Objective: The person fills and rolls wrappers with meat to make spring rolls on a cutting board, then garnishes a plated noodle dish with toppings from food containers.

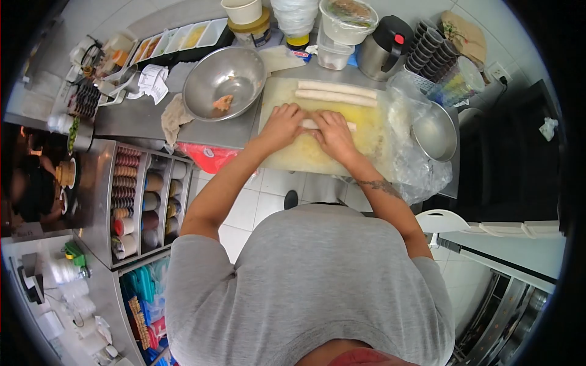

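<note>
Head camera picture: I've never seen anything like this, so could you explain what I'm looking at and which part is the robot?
There is no robot here, just a person using two bare hands. A camera worn on the head looks forward and down, so you see the grey shirt below and both arms stretching out to the counter.

On the counter lies a yellow-stained board. The left hand and right hand rest on a short pale roll; whether the fingers grip or only press it, I cannot tell. Two longer pale rolls lie beyond it on the board.

To the left stands a metal bowl with an orange-pink lump inside; to the right is crumpled clear plastic.
</note>
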`<state>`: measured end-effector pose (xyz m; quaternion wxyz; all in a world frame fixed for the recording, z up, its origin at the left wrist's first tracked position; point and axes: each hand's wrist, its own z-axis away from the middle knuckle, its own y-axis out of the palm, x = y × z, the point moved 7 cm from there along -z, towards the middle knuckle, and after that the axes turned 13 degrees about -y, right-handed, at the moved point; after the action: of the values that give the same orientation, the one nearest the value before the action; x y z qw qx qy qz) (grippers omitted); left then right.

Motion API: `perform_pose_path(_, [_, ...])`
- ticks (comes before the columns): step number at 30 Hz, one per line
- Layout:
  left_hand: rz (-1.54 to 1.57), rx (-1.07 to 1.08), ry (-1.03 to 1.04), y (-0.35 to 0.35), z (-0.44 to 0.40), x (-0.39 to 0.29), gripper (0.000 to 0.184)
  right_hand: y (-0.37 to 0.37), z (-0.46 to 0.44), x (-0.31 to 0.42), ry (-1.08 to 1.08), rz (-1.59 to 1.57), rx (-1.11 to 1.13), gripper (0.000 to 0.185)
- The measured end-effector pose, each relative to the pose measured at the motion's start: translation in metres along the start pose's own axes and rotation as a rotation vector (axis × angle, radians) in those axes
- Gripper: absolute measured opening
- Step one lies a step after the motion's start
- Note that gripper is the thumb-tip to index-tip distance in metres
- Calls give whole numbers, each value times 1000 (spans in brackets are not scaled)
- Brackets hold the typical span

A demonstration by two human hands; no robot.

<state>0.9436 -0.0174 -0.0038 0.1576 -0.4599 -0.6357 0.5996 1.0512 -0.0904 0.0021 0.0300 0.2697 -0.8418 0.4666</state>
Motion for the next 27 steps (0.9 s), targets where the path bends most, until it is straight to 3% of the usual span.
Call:
perform_pose_path(4, [42, 11, -13, 8, -1, 13, 34, 12, -5, -18, 38, -40, 53, 38])
perform_pose_path(7, [49, -95, -98, -6, 0, 23, 34, 0, -10, -11, 20, 20, 16, 37])
perform_pose_path(13, [31, -21, -47, -22, 20, 8, 32, -12, 12, 7, 20, 60, -15, 34])
perform_pose_path(16, [102, -129, -146, -26, 16, 20, 32, -14, 18, 4, 40, 93, -46, 32])
perform_pose_path(18, [213, -180, -101, -22, -6, 13, 33, -13, 20, 0, 32, 101, -48, 31])
perform_pose_path(21, [336, -186, -16, -16, -41, -47, 30, -6, 26, -1, 15, 120, -65, 31])
perform_pose_path(23, [324, -144, 128, -5, -61, -106, 26, 1, 29, -6, -2, 212, -107, 31])
perform_pose_path(27, [254, -61, 398, 26, -88, -209, 32, 10, 12, -14, 93, 97, -56, 24])
